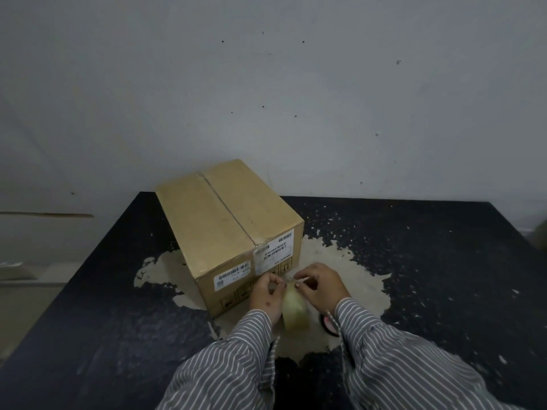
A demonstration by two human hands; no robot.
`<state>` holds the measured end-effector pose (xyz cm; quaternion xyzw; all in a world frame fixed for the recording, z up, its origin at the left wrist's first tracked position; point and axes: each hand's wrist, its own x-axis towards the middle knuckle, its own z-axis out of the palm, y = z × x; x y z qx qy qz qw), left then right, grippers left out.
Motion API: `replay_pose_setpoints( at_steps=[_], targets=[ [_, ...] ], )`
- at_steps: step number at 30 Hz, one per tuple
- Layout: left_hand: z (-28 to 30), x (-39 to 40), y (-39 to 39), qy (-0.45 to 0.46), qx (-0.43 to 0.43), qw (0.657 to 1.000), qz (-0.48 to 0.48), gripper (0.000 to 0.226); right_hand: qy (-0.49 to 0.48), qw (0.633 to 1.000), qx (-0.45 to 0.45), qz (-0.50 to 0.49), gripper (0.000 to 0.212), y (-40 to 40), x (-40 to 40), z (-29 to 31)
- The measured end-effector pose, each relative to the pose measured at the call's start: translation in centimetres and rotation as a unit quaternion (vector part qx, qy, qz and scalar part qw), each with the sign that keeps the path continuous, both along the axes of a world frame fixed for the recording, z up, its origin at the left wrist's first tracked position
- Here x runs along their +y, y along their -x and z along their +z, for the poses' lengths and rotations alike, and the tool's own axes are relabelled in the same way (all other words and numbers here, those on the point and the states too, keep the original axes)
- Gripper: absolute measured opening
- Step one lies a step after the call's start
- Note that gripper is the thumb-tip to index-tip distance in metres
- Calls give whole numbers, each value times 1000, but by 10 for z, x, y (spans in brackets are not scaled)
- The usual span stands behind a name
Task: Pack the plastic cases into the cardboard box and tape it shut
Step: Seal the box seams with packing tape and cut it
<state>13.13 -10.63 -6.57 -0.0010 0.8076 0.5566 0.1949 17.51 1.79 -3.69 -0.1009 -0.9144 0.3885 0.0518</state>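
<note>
A brown cardboard box (228,229) stands on the black table with its top flaps folded shut and a seam running down the middle. White barcode labels are on its near side. Just in front of its near right corner, a yellowish roll of clear tape (294,310) sits between my hands. My left hand (266,294) holds the roll at its left side with curled fingers. My right hand (321,287) pinches at the top of the roll, at the tape's edge. No plastic cases are in view.
The black table (429,276) has a large worn tan patch under the box and hands, with white flecks around it. A small dark and pink round object (329,324) lies partly under my right sleeve. A grey wall stands right behind the table.
</note>
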Motion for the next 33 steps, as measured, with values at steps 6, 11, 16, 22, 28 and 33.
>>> replay_pose_setpoints(
  at_steps=[6,11,16,22,28,33],
  targets=[
    [4,-1,0,-3,14,1000,-17,23,-6,1000,-6,-2,12,4,0,-2],
    [6,0,-2,-15,24,999,-35,23,-7,1000,-25,-7,5,8,2,-2],
    [8,5,-4,-48,12,998,-34,20,-42,997,-58,-1,6,14,5,6],
    [8,4,-6,-150,-146,977,46,39,-88,992,-85,-7,21,22,3,15],
    [-1,-15,-1,-67,-173,970,156,37,-166,960,-208,87,34,19,1,1],
    [4,-19,0,-97,-81,964,232,23,-150,973,-172,29,33,29,-20,11]
  ],
)
